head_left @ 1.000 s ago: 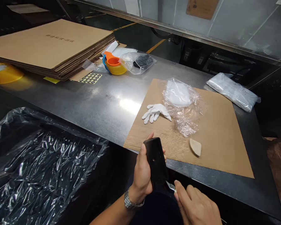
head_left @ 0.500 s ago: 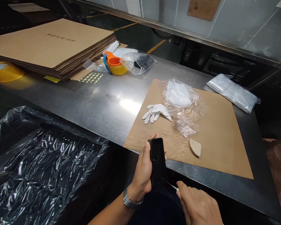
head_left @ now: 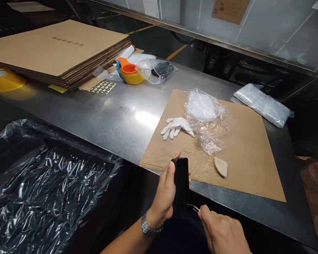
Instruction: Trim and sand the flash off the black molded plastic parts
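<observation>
Black case (head_left: 181,180) held at the near edge of the cardboard sheet (head_left: 249,151)

Worktop (head_left: 116,116): brushed metal, scuffed, glossy; extends under and around the sheet.
Carton stack (head_left: 66,46): flat brown board, layered edges, printed top; far left of the sheet.
Black film (head_left: 47,197): thin plastic, crinkled, shiny; left of the sheet, past the worktop's near edge.
Cardboard sheet: brown, four-sided, faintly ribbed, lying flat.
Wrapped packet (head_left: 263,104): oblong, clear glossy film over whitish contents; at the sheet's far right corner.
Clear bag (head_left: 210,141): crumpled film, smooth white piece within; on the sheet's far half.
Right grip (head_left: 224,229): bare, fingers pinched on a slim tool; in front of the sheet's near edge.
Left grip (head_left: 164,194): bare, wrapped around the case's sides, thumb along the rim; in front of the sheet's near left corner.
Case: black, smooth, oblong, shallow and hollow, rounded corners, tilted up; lower end lost in shadow.
Glove (head_left: 177,127): white knit fabric, fingers spread; on the sheet's left side.
Pad (head_left: 221,167): beige, matt, thick, one curved edge; on the sheet, near its front.
Slim tool (head_left: 195,209): pale, narrow, pointing at the case's lower end; contact cannot be told.
</observation>
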The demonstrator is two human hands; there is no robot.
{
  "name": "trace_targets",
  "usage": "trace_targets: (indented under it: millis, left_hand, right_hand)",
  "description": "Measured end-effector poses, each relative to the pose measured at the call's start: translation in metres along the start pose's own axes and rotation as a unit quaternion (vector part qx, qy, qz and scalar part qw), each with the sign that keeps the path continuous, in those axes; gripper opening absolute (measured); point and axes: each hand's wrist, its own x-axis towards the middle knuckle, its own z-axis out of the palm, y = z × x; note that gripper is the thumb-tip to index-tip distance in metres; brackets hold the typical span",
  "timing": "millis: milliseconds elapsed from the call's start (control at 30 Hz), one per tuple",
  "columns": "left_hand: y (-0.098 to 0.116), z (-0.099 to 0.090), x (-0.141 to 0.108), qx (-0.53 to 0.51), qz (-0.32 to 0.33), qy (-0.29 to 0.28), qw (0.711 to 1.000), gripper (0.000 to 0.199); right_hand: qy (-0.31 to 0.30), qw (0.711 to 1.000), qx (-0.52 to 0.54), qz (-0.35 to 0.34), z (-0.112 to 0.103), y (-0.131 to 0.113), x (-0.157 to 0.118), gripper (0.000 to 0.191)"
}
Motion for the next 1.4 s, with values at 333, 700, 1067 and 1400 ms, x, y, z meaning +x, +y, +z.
trace_targets:
  millis: [333,700,1067,1400]
  left_hand:
    - [-0.007,0.0,-0.001,0.03,0.053,0.002,0.998,0.066]
    - [-0.003,-0.002,0.013,-0.041,-0.078,-0.04,0.995,0.056]
    - [-0.003,0.002,0.012,-0.049,-0.094,-0.043,0.993,0.057]
    - [0.002,0.004,0.008,-0.03,-0.08,-0.052,0.995,0.058]
  right_hand:
    - [-0.25,0.823,0.469,0.198,0.012,0.004,0.003,0.041]
    - [-0.092,0.848,0.493,0.173,-0.013,0.009,0.011,0.032]
    - [0.071,0.996,0.038,0.037,-0.018,0.002,0.004,0.023]
    - [0.078,0.99,-0.104,-0.061,-0.03,0.001,0.012,0.027]
